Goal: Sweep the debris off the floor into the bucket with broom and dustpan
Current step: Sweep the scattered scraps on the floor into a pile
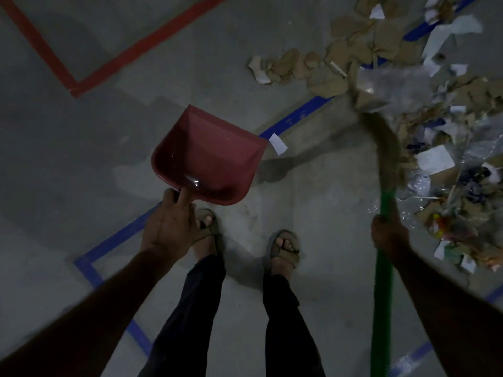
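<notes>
Right now my left hand [170, 223] is clamped on the red dustpan [208, 156], held empty over the floor [313, 213] at 11 o'clock. My right hand [389, 235] is closed round the green broom [383, 251] handle; bristles (blurred) reach the debris [386, 47] at 1 o'clock. No bucket in view.

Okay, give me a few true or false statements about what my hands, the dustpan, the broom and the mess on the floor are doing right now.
1. The left hand holds the red dustpan. True.
2. The dustpan is full of paper scraps. False: it looks empty.
3. The right hand grips the broom by its green handle. True.
4. The debris pile lies left of the dustpan. False: it lies to the right.
5. The bucket stands between the feet. False: no bucket shows.
</notes>
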`<state>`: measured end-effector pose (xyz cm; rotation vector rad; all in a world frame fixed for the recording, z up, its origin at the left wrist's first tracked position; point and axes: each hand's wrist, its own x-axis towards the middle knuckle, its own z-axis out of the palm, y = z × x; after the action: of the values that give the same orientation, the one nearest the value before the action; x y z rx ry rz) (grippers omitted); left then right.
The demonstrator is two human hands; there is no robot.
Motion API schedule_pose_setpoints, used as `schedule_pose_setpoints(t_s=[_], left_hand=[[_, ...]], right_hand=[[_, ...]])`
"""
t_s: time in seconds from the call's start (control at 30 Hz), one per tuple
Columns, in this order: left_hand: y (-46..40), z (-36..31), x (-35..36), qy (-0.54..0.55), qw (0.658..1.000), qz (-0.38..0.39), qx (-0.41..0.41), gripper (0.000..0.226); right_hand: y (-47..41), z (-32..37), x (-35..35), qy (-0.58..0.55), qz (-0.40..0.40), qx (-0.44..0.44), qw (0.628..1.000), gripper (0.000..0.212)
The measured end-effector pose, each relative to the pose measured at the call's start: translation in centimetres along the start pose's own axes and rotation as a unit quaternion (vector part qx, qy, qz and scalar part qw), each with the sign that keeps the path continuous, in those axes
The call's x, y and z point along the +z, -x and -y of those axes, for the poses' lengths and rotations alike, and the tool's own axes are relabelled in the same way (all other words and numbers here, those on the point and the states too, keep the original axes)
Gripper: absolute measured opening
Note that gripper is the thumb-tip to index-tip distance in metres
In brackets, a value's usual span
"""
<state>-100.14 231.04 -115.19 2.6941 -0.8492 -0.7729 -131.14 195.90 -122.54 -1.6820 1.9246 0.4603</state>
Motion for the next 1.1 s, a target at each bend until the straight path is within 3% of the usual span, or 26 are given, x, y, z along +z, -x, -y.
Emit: schedule_pose_setpoints(t_s=[0.13,0.27,0.37,0.47,0.57,0.87,1.1], left_hand=[[-0.8,1.9,-2.2,0.0,1.0,-0.017,-0.012,0.046],[-1.1,3.7,-4.7,-0.001,0.999,-0.01,-0.03,0.046],[-1.2,4.6,-6.6,-0.006,1.0,-0.001,-0.022,0.045],[-1.4,4.7,-7.8,-0.014,1.0,0.003,0.0,0.047],[-2.5,4.2,-8.1,-0.016,1.0,0.008,0.025,0.048],[-8.0,1.3,-6.4,-0.024,0.998,0.011,0.051,0.045],[-11.8,-2.2,-6.9,-0.046,0.998,0.019,0.026,0.044]], right_hand=[[7.1,1.1,-3.1,-0.023,-0.035,-0.067,0.997,0.043],[13.0,2.1,-1.6,0.0,0.031,-0.162,0.986,0.064],[16.4,3.1,2.1,0.066,0.095,-0.222,0.968,0.063],[17.6,4.1,6.2,0.174,0.167,-0.187,0.952,0.051],[16.7,5.7,7.6,0.179,0.21,-0.116,0.954,0.05],[4.7,4.9,3.8,0.046,0.089,0.061,0.993,0.058],[5.6,4.1,-1.7,-0.099,-0.012,0.006,0.995,0.059]])
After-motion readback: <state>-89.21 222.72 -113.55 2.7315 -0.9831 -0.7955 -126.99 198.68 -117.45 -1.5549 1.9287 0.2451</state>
